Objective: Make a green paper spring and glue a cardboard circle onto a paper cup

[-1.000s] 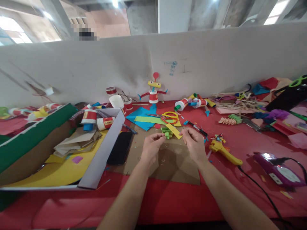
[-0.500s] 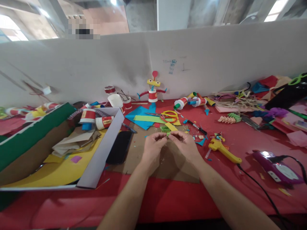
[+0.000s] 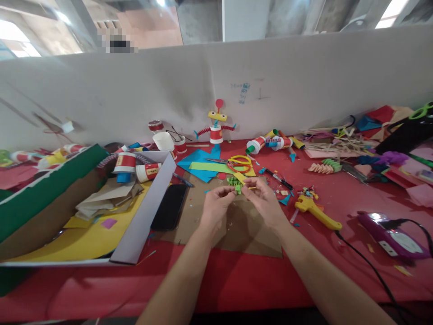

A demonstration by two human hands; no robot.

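Observation:
Over the brown cardboard mat [image 3: 243,234], my left hand [image 3: 217,207] pinches a small folded green paper piece [image 3: 238,189] from the left. Fingertips of my right hand [image 3: 264,203] close on its right side, thumb against it and the other fingers curled above. Just behind the fingers lies a green accordion-folded paper strip [image 3: 232,181], with a yellow paper strip [image 3: 240,177] beside it. Yellow-handled scissors [image 3: 237,164] rest farther back on blue paper [image 3: 199,158] and a long light-green strip [image 3: 209,167].
To the left are a black phone [image 3: 169,207] and an open box [image 3: 145,216] with cup figures and paper. A yellow glue gun [image 3: 318,212], its cord and a purple power strip [image 3: 392,234] lie right. A paper-cup figure [image 3: 216,134] stands by the back wall.
The right fingers have lifted and shifted slightly, so more of the folded green piece shows between the hands. The left hand stays nearly in place.

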